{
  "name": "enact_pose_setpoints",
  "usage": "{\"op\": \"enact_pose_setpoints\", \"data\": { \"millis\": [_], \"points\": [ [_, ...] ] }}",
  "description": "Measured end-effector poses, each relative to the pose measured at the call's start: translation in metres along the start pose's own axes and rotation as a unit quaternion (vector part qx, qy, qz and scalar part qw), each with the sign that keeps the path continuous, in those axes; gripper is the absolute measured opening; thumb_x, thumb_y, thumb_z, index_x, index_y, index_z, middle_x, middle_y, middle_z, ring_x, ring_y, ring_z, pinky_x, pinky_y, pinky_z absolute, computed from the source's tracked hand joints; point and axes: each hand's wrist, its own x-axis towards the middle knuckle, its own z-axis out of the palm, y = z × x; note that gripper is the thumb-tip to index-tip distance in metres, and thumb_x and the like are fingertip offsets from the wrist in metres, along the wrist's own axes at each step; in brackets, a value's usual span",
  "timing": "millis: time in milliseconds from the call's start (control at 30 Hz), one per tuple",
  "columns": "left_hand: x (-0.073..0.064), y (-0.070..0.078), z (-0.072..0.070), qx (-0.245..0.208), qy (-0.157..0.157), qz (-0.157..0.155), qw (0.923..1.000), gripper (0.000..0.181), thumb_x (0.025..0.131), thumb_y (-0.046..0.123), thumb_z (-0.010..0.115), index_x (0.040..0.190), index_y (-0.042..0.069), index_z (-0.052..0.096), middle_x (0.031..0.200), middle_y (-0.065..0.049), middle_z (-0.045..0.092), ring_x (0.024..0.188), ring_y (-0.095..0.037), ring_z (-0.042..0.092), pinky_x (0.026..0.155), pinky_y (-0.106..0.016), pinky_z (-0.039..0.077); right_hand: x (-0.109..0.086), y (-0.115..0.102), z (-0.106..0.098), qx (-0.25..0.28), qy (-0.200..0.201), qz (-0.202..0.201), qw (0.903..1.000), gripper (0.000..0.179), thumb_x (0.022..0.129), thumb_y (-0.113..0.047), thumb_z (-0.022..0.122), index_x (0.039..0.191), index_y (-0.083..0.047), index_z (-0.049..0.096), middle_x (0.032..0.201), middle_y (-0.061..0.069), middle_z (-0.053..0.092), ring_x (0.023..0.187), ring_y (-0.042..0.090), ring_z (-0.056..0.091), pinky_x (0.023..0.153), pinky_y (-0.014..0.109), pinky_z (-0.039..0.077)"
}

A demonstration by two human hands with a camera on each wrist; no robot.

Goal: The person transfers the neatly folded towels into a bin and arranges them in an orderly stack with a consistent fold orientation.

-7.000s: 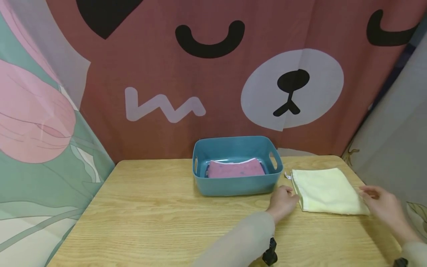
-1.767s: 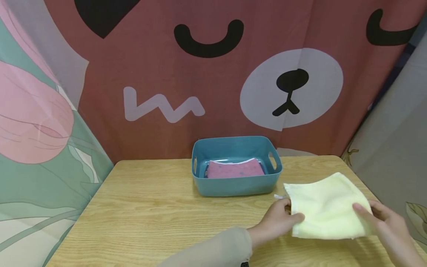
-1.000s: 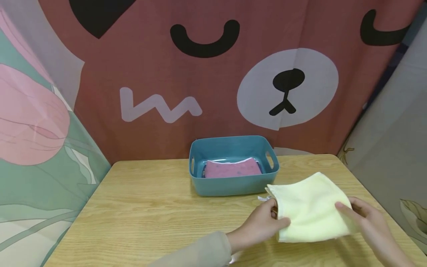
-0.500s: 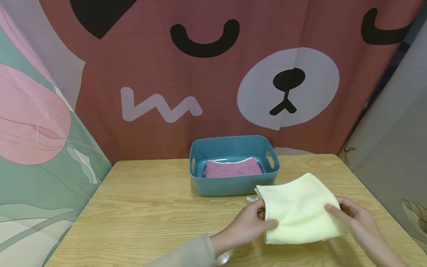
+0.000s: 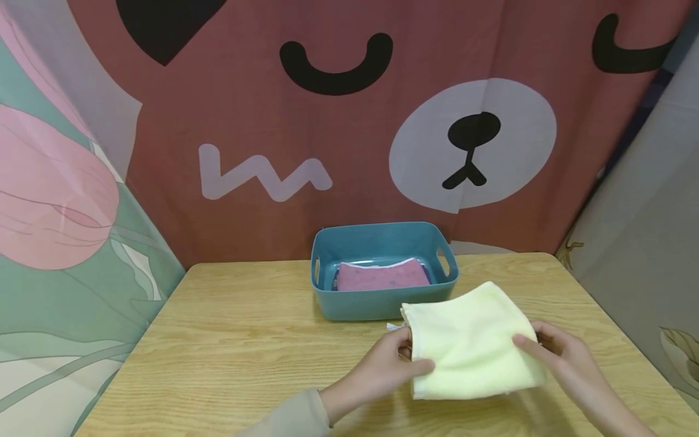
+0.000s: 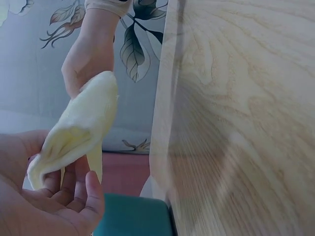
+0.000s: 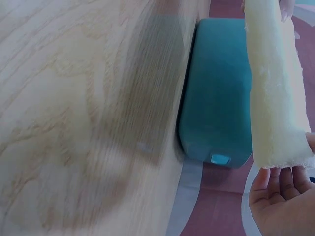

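We see a wooden table (image 5: 229,340) spread under both of our hands, with a teal basket (image 5: 382,306) standing beyond them toward the bear-face curtain (image 5: 349,121). The basket lies just past the far edge of what we hold and a little to the left of our left hand, so it is nearer to that hand than to the right one. Its long axis runs left to right, across our reach. Inside it, a folded pink cloth (image 5: 382,276) lies flat on the bottom.

Between our 2 hands we hold 1 folded pale yellow towel (image 5: 469,343), lifted off the table and tilted, its far edge higher than the near one. The towel's far left corner reaches the basket's near wall in the head view; we cannot tell whether they touch. Its long axis also runs left to right, roughly in line with the basket's.

Our left hand (image 5: 382,370) pinches the towel's left edge, thumb on top and fingers curled beneath; the left wrist view shows the fabric draped over those curled fingers (image 6: 69,184). Our right hand (image 5: 557,358) grips the right edge, fingers on top and the palm below. A small white tag (image 5: 394,326) pokes out just beside our left thumb.
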Motion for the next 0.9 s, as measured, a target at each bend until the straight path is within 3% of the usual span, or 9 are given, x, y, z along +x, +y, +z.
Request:
{"op": "enact_pose_setpoints", "data": {
  "millis": [167,467,900],
  "points": [
    [-0.005,-0.002,-0.007,-0.014,0.014,0.001,0.9998,0.025,0.085,0.002,0.074,0.109,0.003,0.066,0.088,0.005,0.064,0.077,-0.008,0.058,0.071,-0.022,0.05,0.002,-0.008,0.006,0.005,-0.012,0.004,0.9999,0.037,0.097,-0.031,0.066,0.119,-0.001,0.063,0.1,-0.002,0.066,0.084,0.006,0.061,0.07,0.024,0.05],
    [-0.015,-0.004,-0.021,-0.038,0.022,-0.005,0.999,0.029,0.085,-0.001,0.074,0.112,-0.001,0.065,0.093,-0.005,0.068,0.077,-0.011,0.06,0.068,-0.022,0.051,0.004,-0.022,0.021,0.036,-0.003,-0.035,0.9987,0.033,0.094,-0.024,0.07,0.118,-0.002,0.065,0.1,-0.004,0.068,0.087,0.004,0.063,0.071,0.024,0.052],
    [-0.025,-0.002,-0.038,-0.024,0.039,-0.009,0.9989,0.032,0.085,0.001,0.075,0.115,-0.002,0.064,0.093,-0.006,0.068,0.078,-0.013,0.057,0.068,-0.022,0.048,0.004,-0.034,0.036,0.081,-0.006,-0.051,0.9954,0.033,0.094,-0.02,0.069,0.119,0.002,0.064,0.1,-0.002,0.069,0.088,0.008,0.065,0.071,0.025,0.054]
  ]
}}
